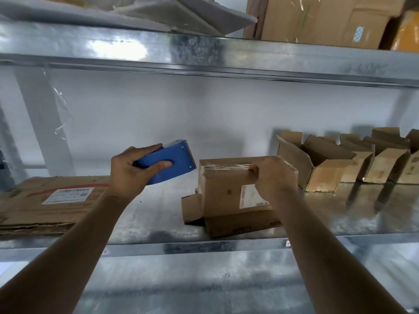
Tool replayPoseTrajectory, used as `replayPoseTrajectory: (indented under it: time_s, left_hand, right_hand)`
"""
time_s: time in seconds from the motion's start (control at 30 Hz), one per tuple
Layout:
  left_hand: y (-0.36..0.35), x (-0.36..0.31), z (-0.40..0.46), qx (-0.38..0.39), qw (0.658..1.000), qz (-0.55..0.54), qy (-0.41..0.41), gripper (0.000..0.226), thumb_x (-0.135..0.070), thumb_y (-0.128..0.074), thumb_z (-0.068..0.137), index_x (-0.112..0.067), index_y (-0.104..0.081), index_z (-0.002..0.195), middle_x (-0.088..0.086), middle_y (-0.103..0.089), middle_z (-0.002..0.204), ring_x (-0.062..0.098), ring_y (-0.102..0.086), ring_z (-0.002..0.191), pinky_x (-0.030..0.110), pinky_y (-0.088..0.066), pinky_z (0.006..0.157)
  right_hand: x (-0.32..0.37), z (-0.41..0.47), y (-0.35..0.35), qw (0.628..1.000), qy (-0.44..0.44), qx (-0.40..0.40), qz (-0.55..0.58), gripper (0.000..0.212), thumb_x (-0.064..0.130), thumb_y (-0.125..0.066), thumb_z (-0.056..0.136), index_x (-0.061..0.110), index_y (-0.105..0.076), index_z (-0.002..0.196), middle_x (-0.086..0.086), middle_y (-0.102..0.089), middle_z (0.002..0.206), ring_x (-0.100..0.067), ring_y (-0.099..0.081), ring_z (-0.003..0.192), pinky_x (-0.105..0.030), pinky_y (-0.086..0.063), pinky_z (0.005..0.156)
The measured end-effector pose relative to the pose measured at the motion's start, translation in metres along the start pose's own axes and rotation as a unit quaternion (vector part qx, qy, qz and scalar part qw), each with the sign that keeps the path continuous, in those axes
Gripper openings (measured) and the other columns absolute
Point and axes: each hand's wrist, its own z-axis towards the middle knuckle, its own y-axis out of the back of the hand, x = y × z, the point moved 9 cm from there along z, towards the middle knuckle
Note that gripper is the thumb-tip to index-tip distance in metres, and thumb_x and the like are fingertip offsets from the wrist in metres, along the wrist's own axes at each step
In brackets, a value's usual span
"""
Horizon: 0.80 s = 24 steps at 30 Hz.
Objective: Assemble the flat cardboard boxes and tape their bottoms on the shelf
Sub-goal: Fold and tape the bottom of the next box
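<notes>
- Head view: a blue tape dispenser (169, 163) is gripped in the left hand (129, 172), the fingers wrapped around its body and the thumb laid along its upper edge; it is held above the metal shelf (145, 220), its toothed cutter pointing right.
- A small cardboard box (235, 196) stands on the shelf, right of centre and near the front edge, with its taped bottom turned upward and its open flaps spread against the shelf surface.
- The right hand (271, 175) is laid over the box's top right edge, the fingers curled together and pressed onto the tape strip there.
- The dispenser is seen just left of the box, apart from it.
- A white label (252, 197) is seen on the near face of the box.
- A stack of flat cardboard (52, 201) lies at the left end of the shelf, with a printed label on top.
- A row of assembled boxes (353, 162), open tops upward, is set at the far right of the shelf.
- Larger cartons (322, 19) are stored on the upper shelf at the right.
</notes>
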Motion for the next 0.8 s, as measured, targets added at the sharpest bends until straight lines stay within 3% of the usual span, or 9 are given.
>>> replayPoseTrajectory:
  time_s: [0.07,0.17,0.23,0.3,0.4,0.5,0.63,0.7,0.8]
  left_hand:
    - [0.005,0.003,-0.001,0.002,1.0,0.002,-0.002,0.049,-0.027,-0.089,0.073,-0.014,-0.076,0.118,-0.013,-0.072,0.105,0.012,-0.07,0.094,0.021,-0.059,0.083]
    - [0.01,0.008,-0.004,0.001,1.0,-0.002,-0.002,0.048,-0.025,-0.089,0.073,-0.015,-0.076,0.118,-0.017,-0.072,0.104,0.01,-0.07,0.093,0.019,-0.059,0.081]
    - [0.014,0.012,-0.005,0.002,1.0,-0.004,0.001,0.048,-0.024,-0.089,0.073,-0.013,-0.077,0.118,-0.007,-0.073,0.107,0.011,-0.07,0.093,0.019,-0.058,0.081]
    - [0.017,0.014,-0.007,0.007,1.0,-0.002,0.007,0.048,-0.024,-0.09,0.073,-0.013,-0.077,0.118,0.0,-0.073,0.107,0.013,-0.07,0.093,0.019,-0.058,0.081]
    - [0.019,0.019,-0.009,0.022,0.999,-0.017,0.025,0.047,-0.021,-0.091,0.072,-0.016,-0.078,0.117,0.001,-0.074,0.106,0.012,-0.07,0.092,0.018,-0.058,0.08]
    - [0.017,0.019,-0.009,0.046,0.996,-0.066,0.049,0.044,-0.018,-0.089,0.071,-0.022,-0.077,0.112,-0.001,-0.077,0.107,0.012,-0.072,0.093,0.016,-0.057,0.081]
    - [0.009,0.015,-0.006,0.082,0.986,-0.131,0.065,0.041,-0.017,-0.089,0.071,-0.037,-0.08,0.106,-0.009,-0.079,0.106,0.015,-0.075,0.098,0.027,-0.061,0.086]
    - [0.005,0.013,-0.005,0.102,0.979,-0.161,0.065,0.038,-0.017,-0.091,0.076,-0.033,-0.081,0.109,-0.001,-0.079,0.111,0.024,-0.075,0.103,0.035,-0.062,0.088]
    - [-0.003,0.005,-0.004,0.132,0.966,-0.208,0.074,0.038,-0.024,-0.086,0.074,-0.028,-0.081,0.111,0.005,-0.078,0.113,0.024,-0.075,0.103,0.034,-0.062,0.086]
  right_hand:
    - [0.021,-0.004,0.0,0.999,0.01,0.021,0.035,0.042,0.009,-0.067,0.087,0.02,-0.064,0.128,-0.003,-0.064,0.114,-0.026,-0.061,0.108,-0.038,-0.053,0.086]
    - [0.07,-0.019,-0.004,0.99,0.097,0.027,0.101,0.065,0.038,-0.065,0.09,0.024,-0.045,0.15,-0.002,-0.052,0.144,-0.027,-0.046,0.136,-0.046,-0.035,0.118]
    - [0.09,-0.025,-0.015,0.986,0.111,0.027,0.12,0.072,0.067,-0.057,0.09,0.03,-0.043,0.151,0.002,-0.047,0.153,-0.025,-0.04,0.143,-0.048,-0.026,0.123]
    - [0.096,-0.027,-0.027,0.99,0.107,0.011,0.09,0.075,0.081,-0.052,0.087,0.034,-0.047,0.145,0.003,-0.047,0.152,-0.027,-0.042,0.141,-0.048,-0.029,0.121]
    - [0.1,-0.031,-0.036,0.984,0.136,-0.019,0.11,0.053,0.064,-0.056,0.097,0.031,-0.056,0.138,0.005,-0.056,0.143,-0.023,-0.049,0.134,-0.043,-0.036,0.119]
    - [0.1,-0.032,-0.033,0.971,0.171,-0.036,0.163,0.031,0.041,-0.056,0.101,0.029,-0.064,0.129,0.01,-0.066,0.128,-0.013,-0.056,0.123,-0.045,-0.026,0.126]
    - [0.092,-0.035,-0.033,0.952,0.182,0.011,0.244,0.032,0.022,-0.059,0.102,0.024,-0.062,0.133,0.006,-0.065,0.125,-0.013,-0.05,0.118,-0.036,-0.043,0.107]
    - [0.082,-0.033,-0.037,0.943,0.175,0.042,0.28,0.03,0.017,-0.057,0.104,0.028,-0.061,0.132,0.005,-0.065,0.125,-0.012,-0.054,0.116,-0.032,-0.048,0.099]
    - [0.055,-0.029,-0.038,0.942,0.152,0.057,0.295,0.038,0.004,-0.055,0.102,0.035,-0.059,0.123,0.003,-0.067,0.124,-0.013,-0.062,0.113,-0.028,-0.051,0.094]
